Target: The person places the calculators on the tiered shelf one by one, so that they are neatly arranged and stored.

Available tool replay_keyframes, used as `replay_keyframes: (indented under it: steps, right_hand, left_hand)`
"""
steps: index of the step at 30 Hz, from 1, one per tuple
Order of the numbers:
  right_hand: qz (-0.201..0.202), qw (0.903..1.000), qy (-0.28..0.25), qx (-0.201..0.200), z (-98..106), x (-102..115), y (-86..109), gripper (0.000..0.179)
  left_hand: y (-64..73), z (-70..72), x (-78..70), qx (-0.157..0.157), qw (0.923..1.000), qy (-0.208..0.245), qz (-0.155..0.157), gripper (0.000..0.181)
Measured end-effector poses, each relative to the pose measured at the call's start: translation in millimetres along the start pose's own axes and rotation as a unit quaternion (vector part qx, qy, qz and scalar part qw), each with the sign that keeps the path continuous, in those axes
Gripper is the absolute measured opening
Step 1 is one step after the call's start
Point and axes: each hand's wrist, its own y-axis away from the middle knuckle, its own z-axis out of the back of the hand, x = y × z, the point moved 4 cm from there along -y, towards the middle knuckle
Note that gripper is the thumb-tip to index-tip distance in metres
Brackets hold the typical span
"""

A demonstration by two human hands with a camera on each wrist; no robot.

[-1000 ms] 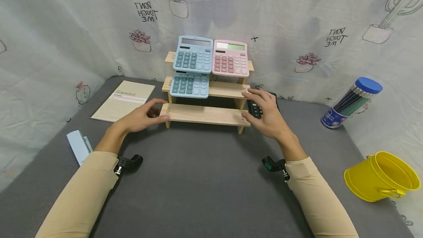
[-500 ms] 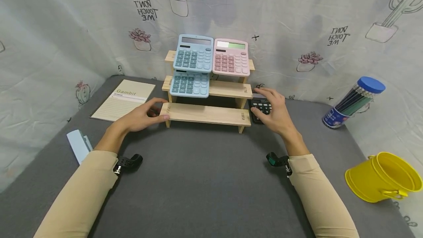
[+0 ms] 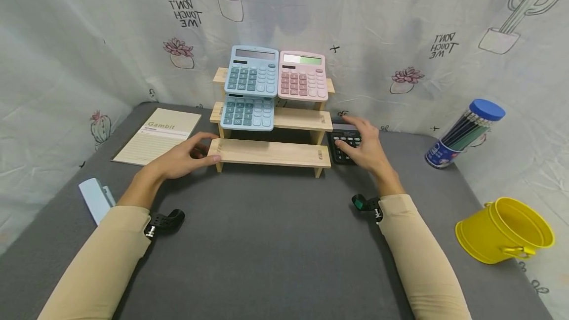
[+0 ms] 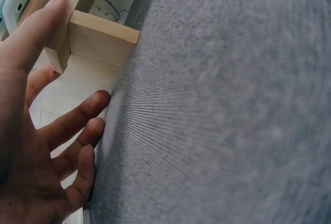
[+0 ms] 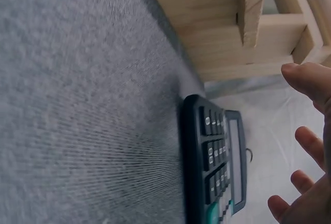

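A three-step wooden rack [image 3: 271, 153] stands at the back of the table. My left hand [image 3: 180, 159] holds the left end of its lowest step; the left wrist view has the thumb on the board and the index fingertip at its end. Two blue calculators lean on the rack, one on the top step [image 3: 252, 71] and one below it [image 3: 247, 114]. Beside the upper one leans a pink calculator [image 3: 303, 77]. My right hand [image 3: 365, 146] hovers over a black calculator [image 5: 207, 157] lying right of the rack, its fingers spread and holding nothing.
At the left lie a notepad [image 3: 157, 135] and a light blue stapler [image 3: 96, 200]. A pencil tub with a blue lid [image 3: 462, 135] and a yellow bucket [image 3: 498, 233] stand along the right edge. A printed cloth [image 3: 355, 14] hangs behind.
My right hand has let go of the right side of the rack and moved right, over the black calculator. The left hand stays at the lowest step. The head view has shifted slightly.
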Motion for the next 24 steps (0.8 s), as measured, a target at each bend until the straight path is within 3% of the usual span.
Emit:
replay_keyframes:
  steps: [5, 12, 24]
  right_hand:
    - [-0.055, 0.9978, 0.012, 0.035, -10, -9, -1.1, 0.069]
    - [-0.133, 0.9876, 0.02, 0.081, -23, -20, -0.8, 0.075]
    - [-0.19, 0.9746, 0.063, 0.1, -28, -28, -1.3, 0.087]
  left_hand:
    - [1.3, 0.1, 2.3, 0.0, 1.0, -0.004, 0.003, 0.072]
    - [0.9, 0.5, 4.7, 0.003, 0.9999, -0.012, 0.007, 0.073]
    - [-3.9, 0.6, 0.2, 0.004, 0.9999, -0.012, 0.0, 0.074]
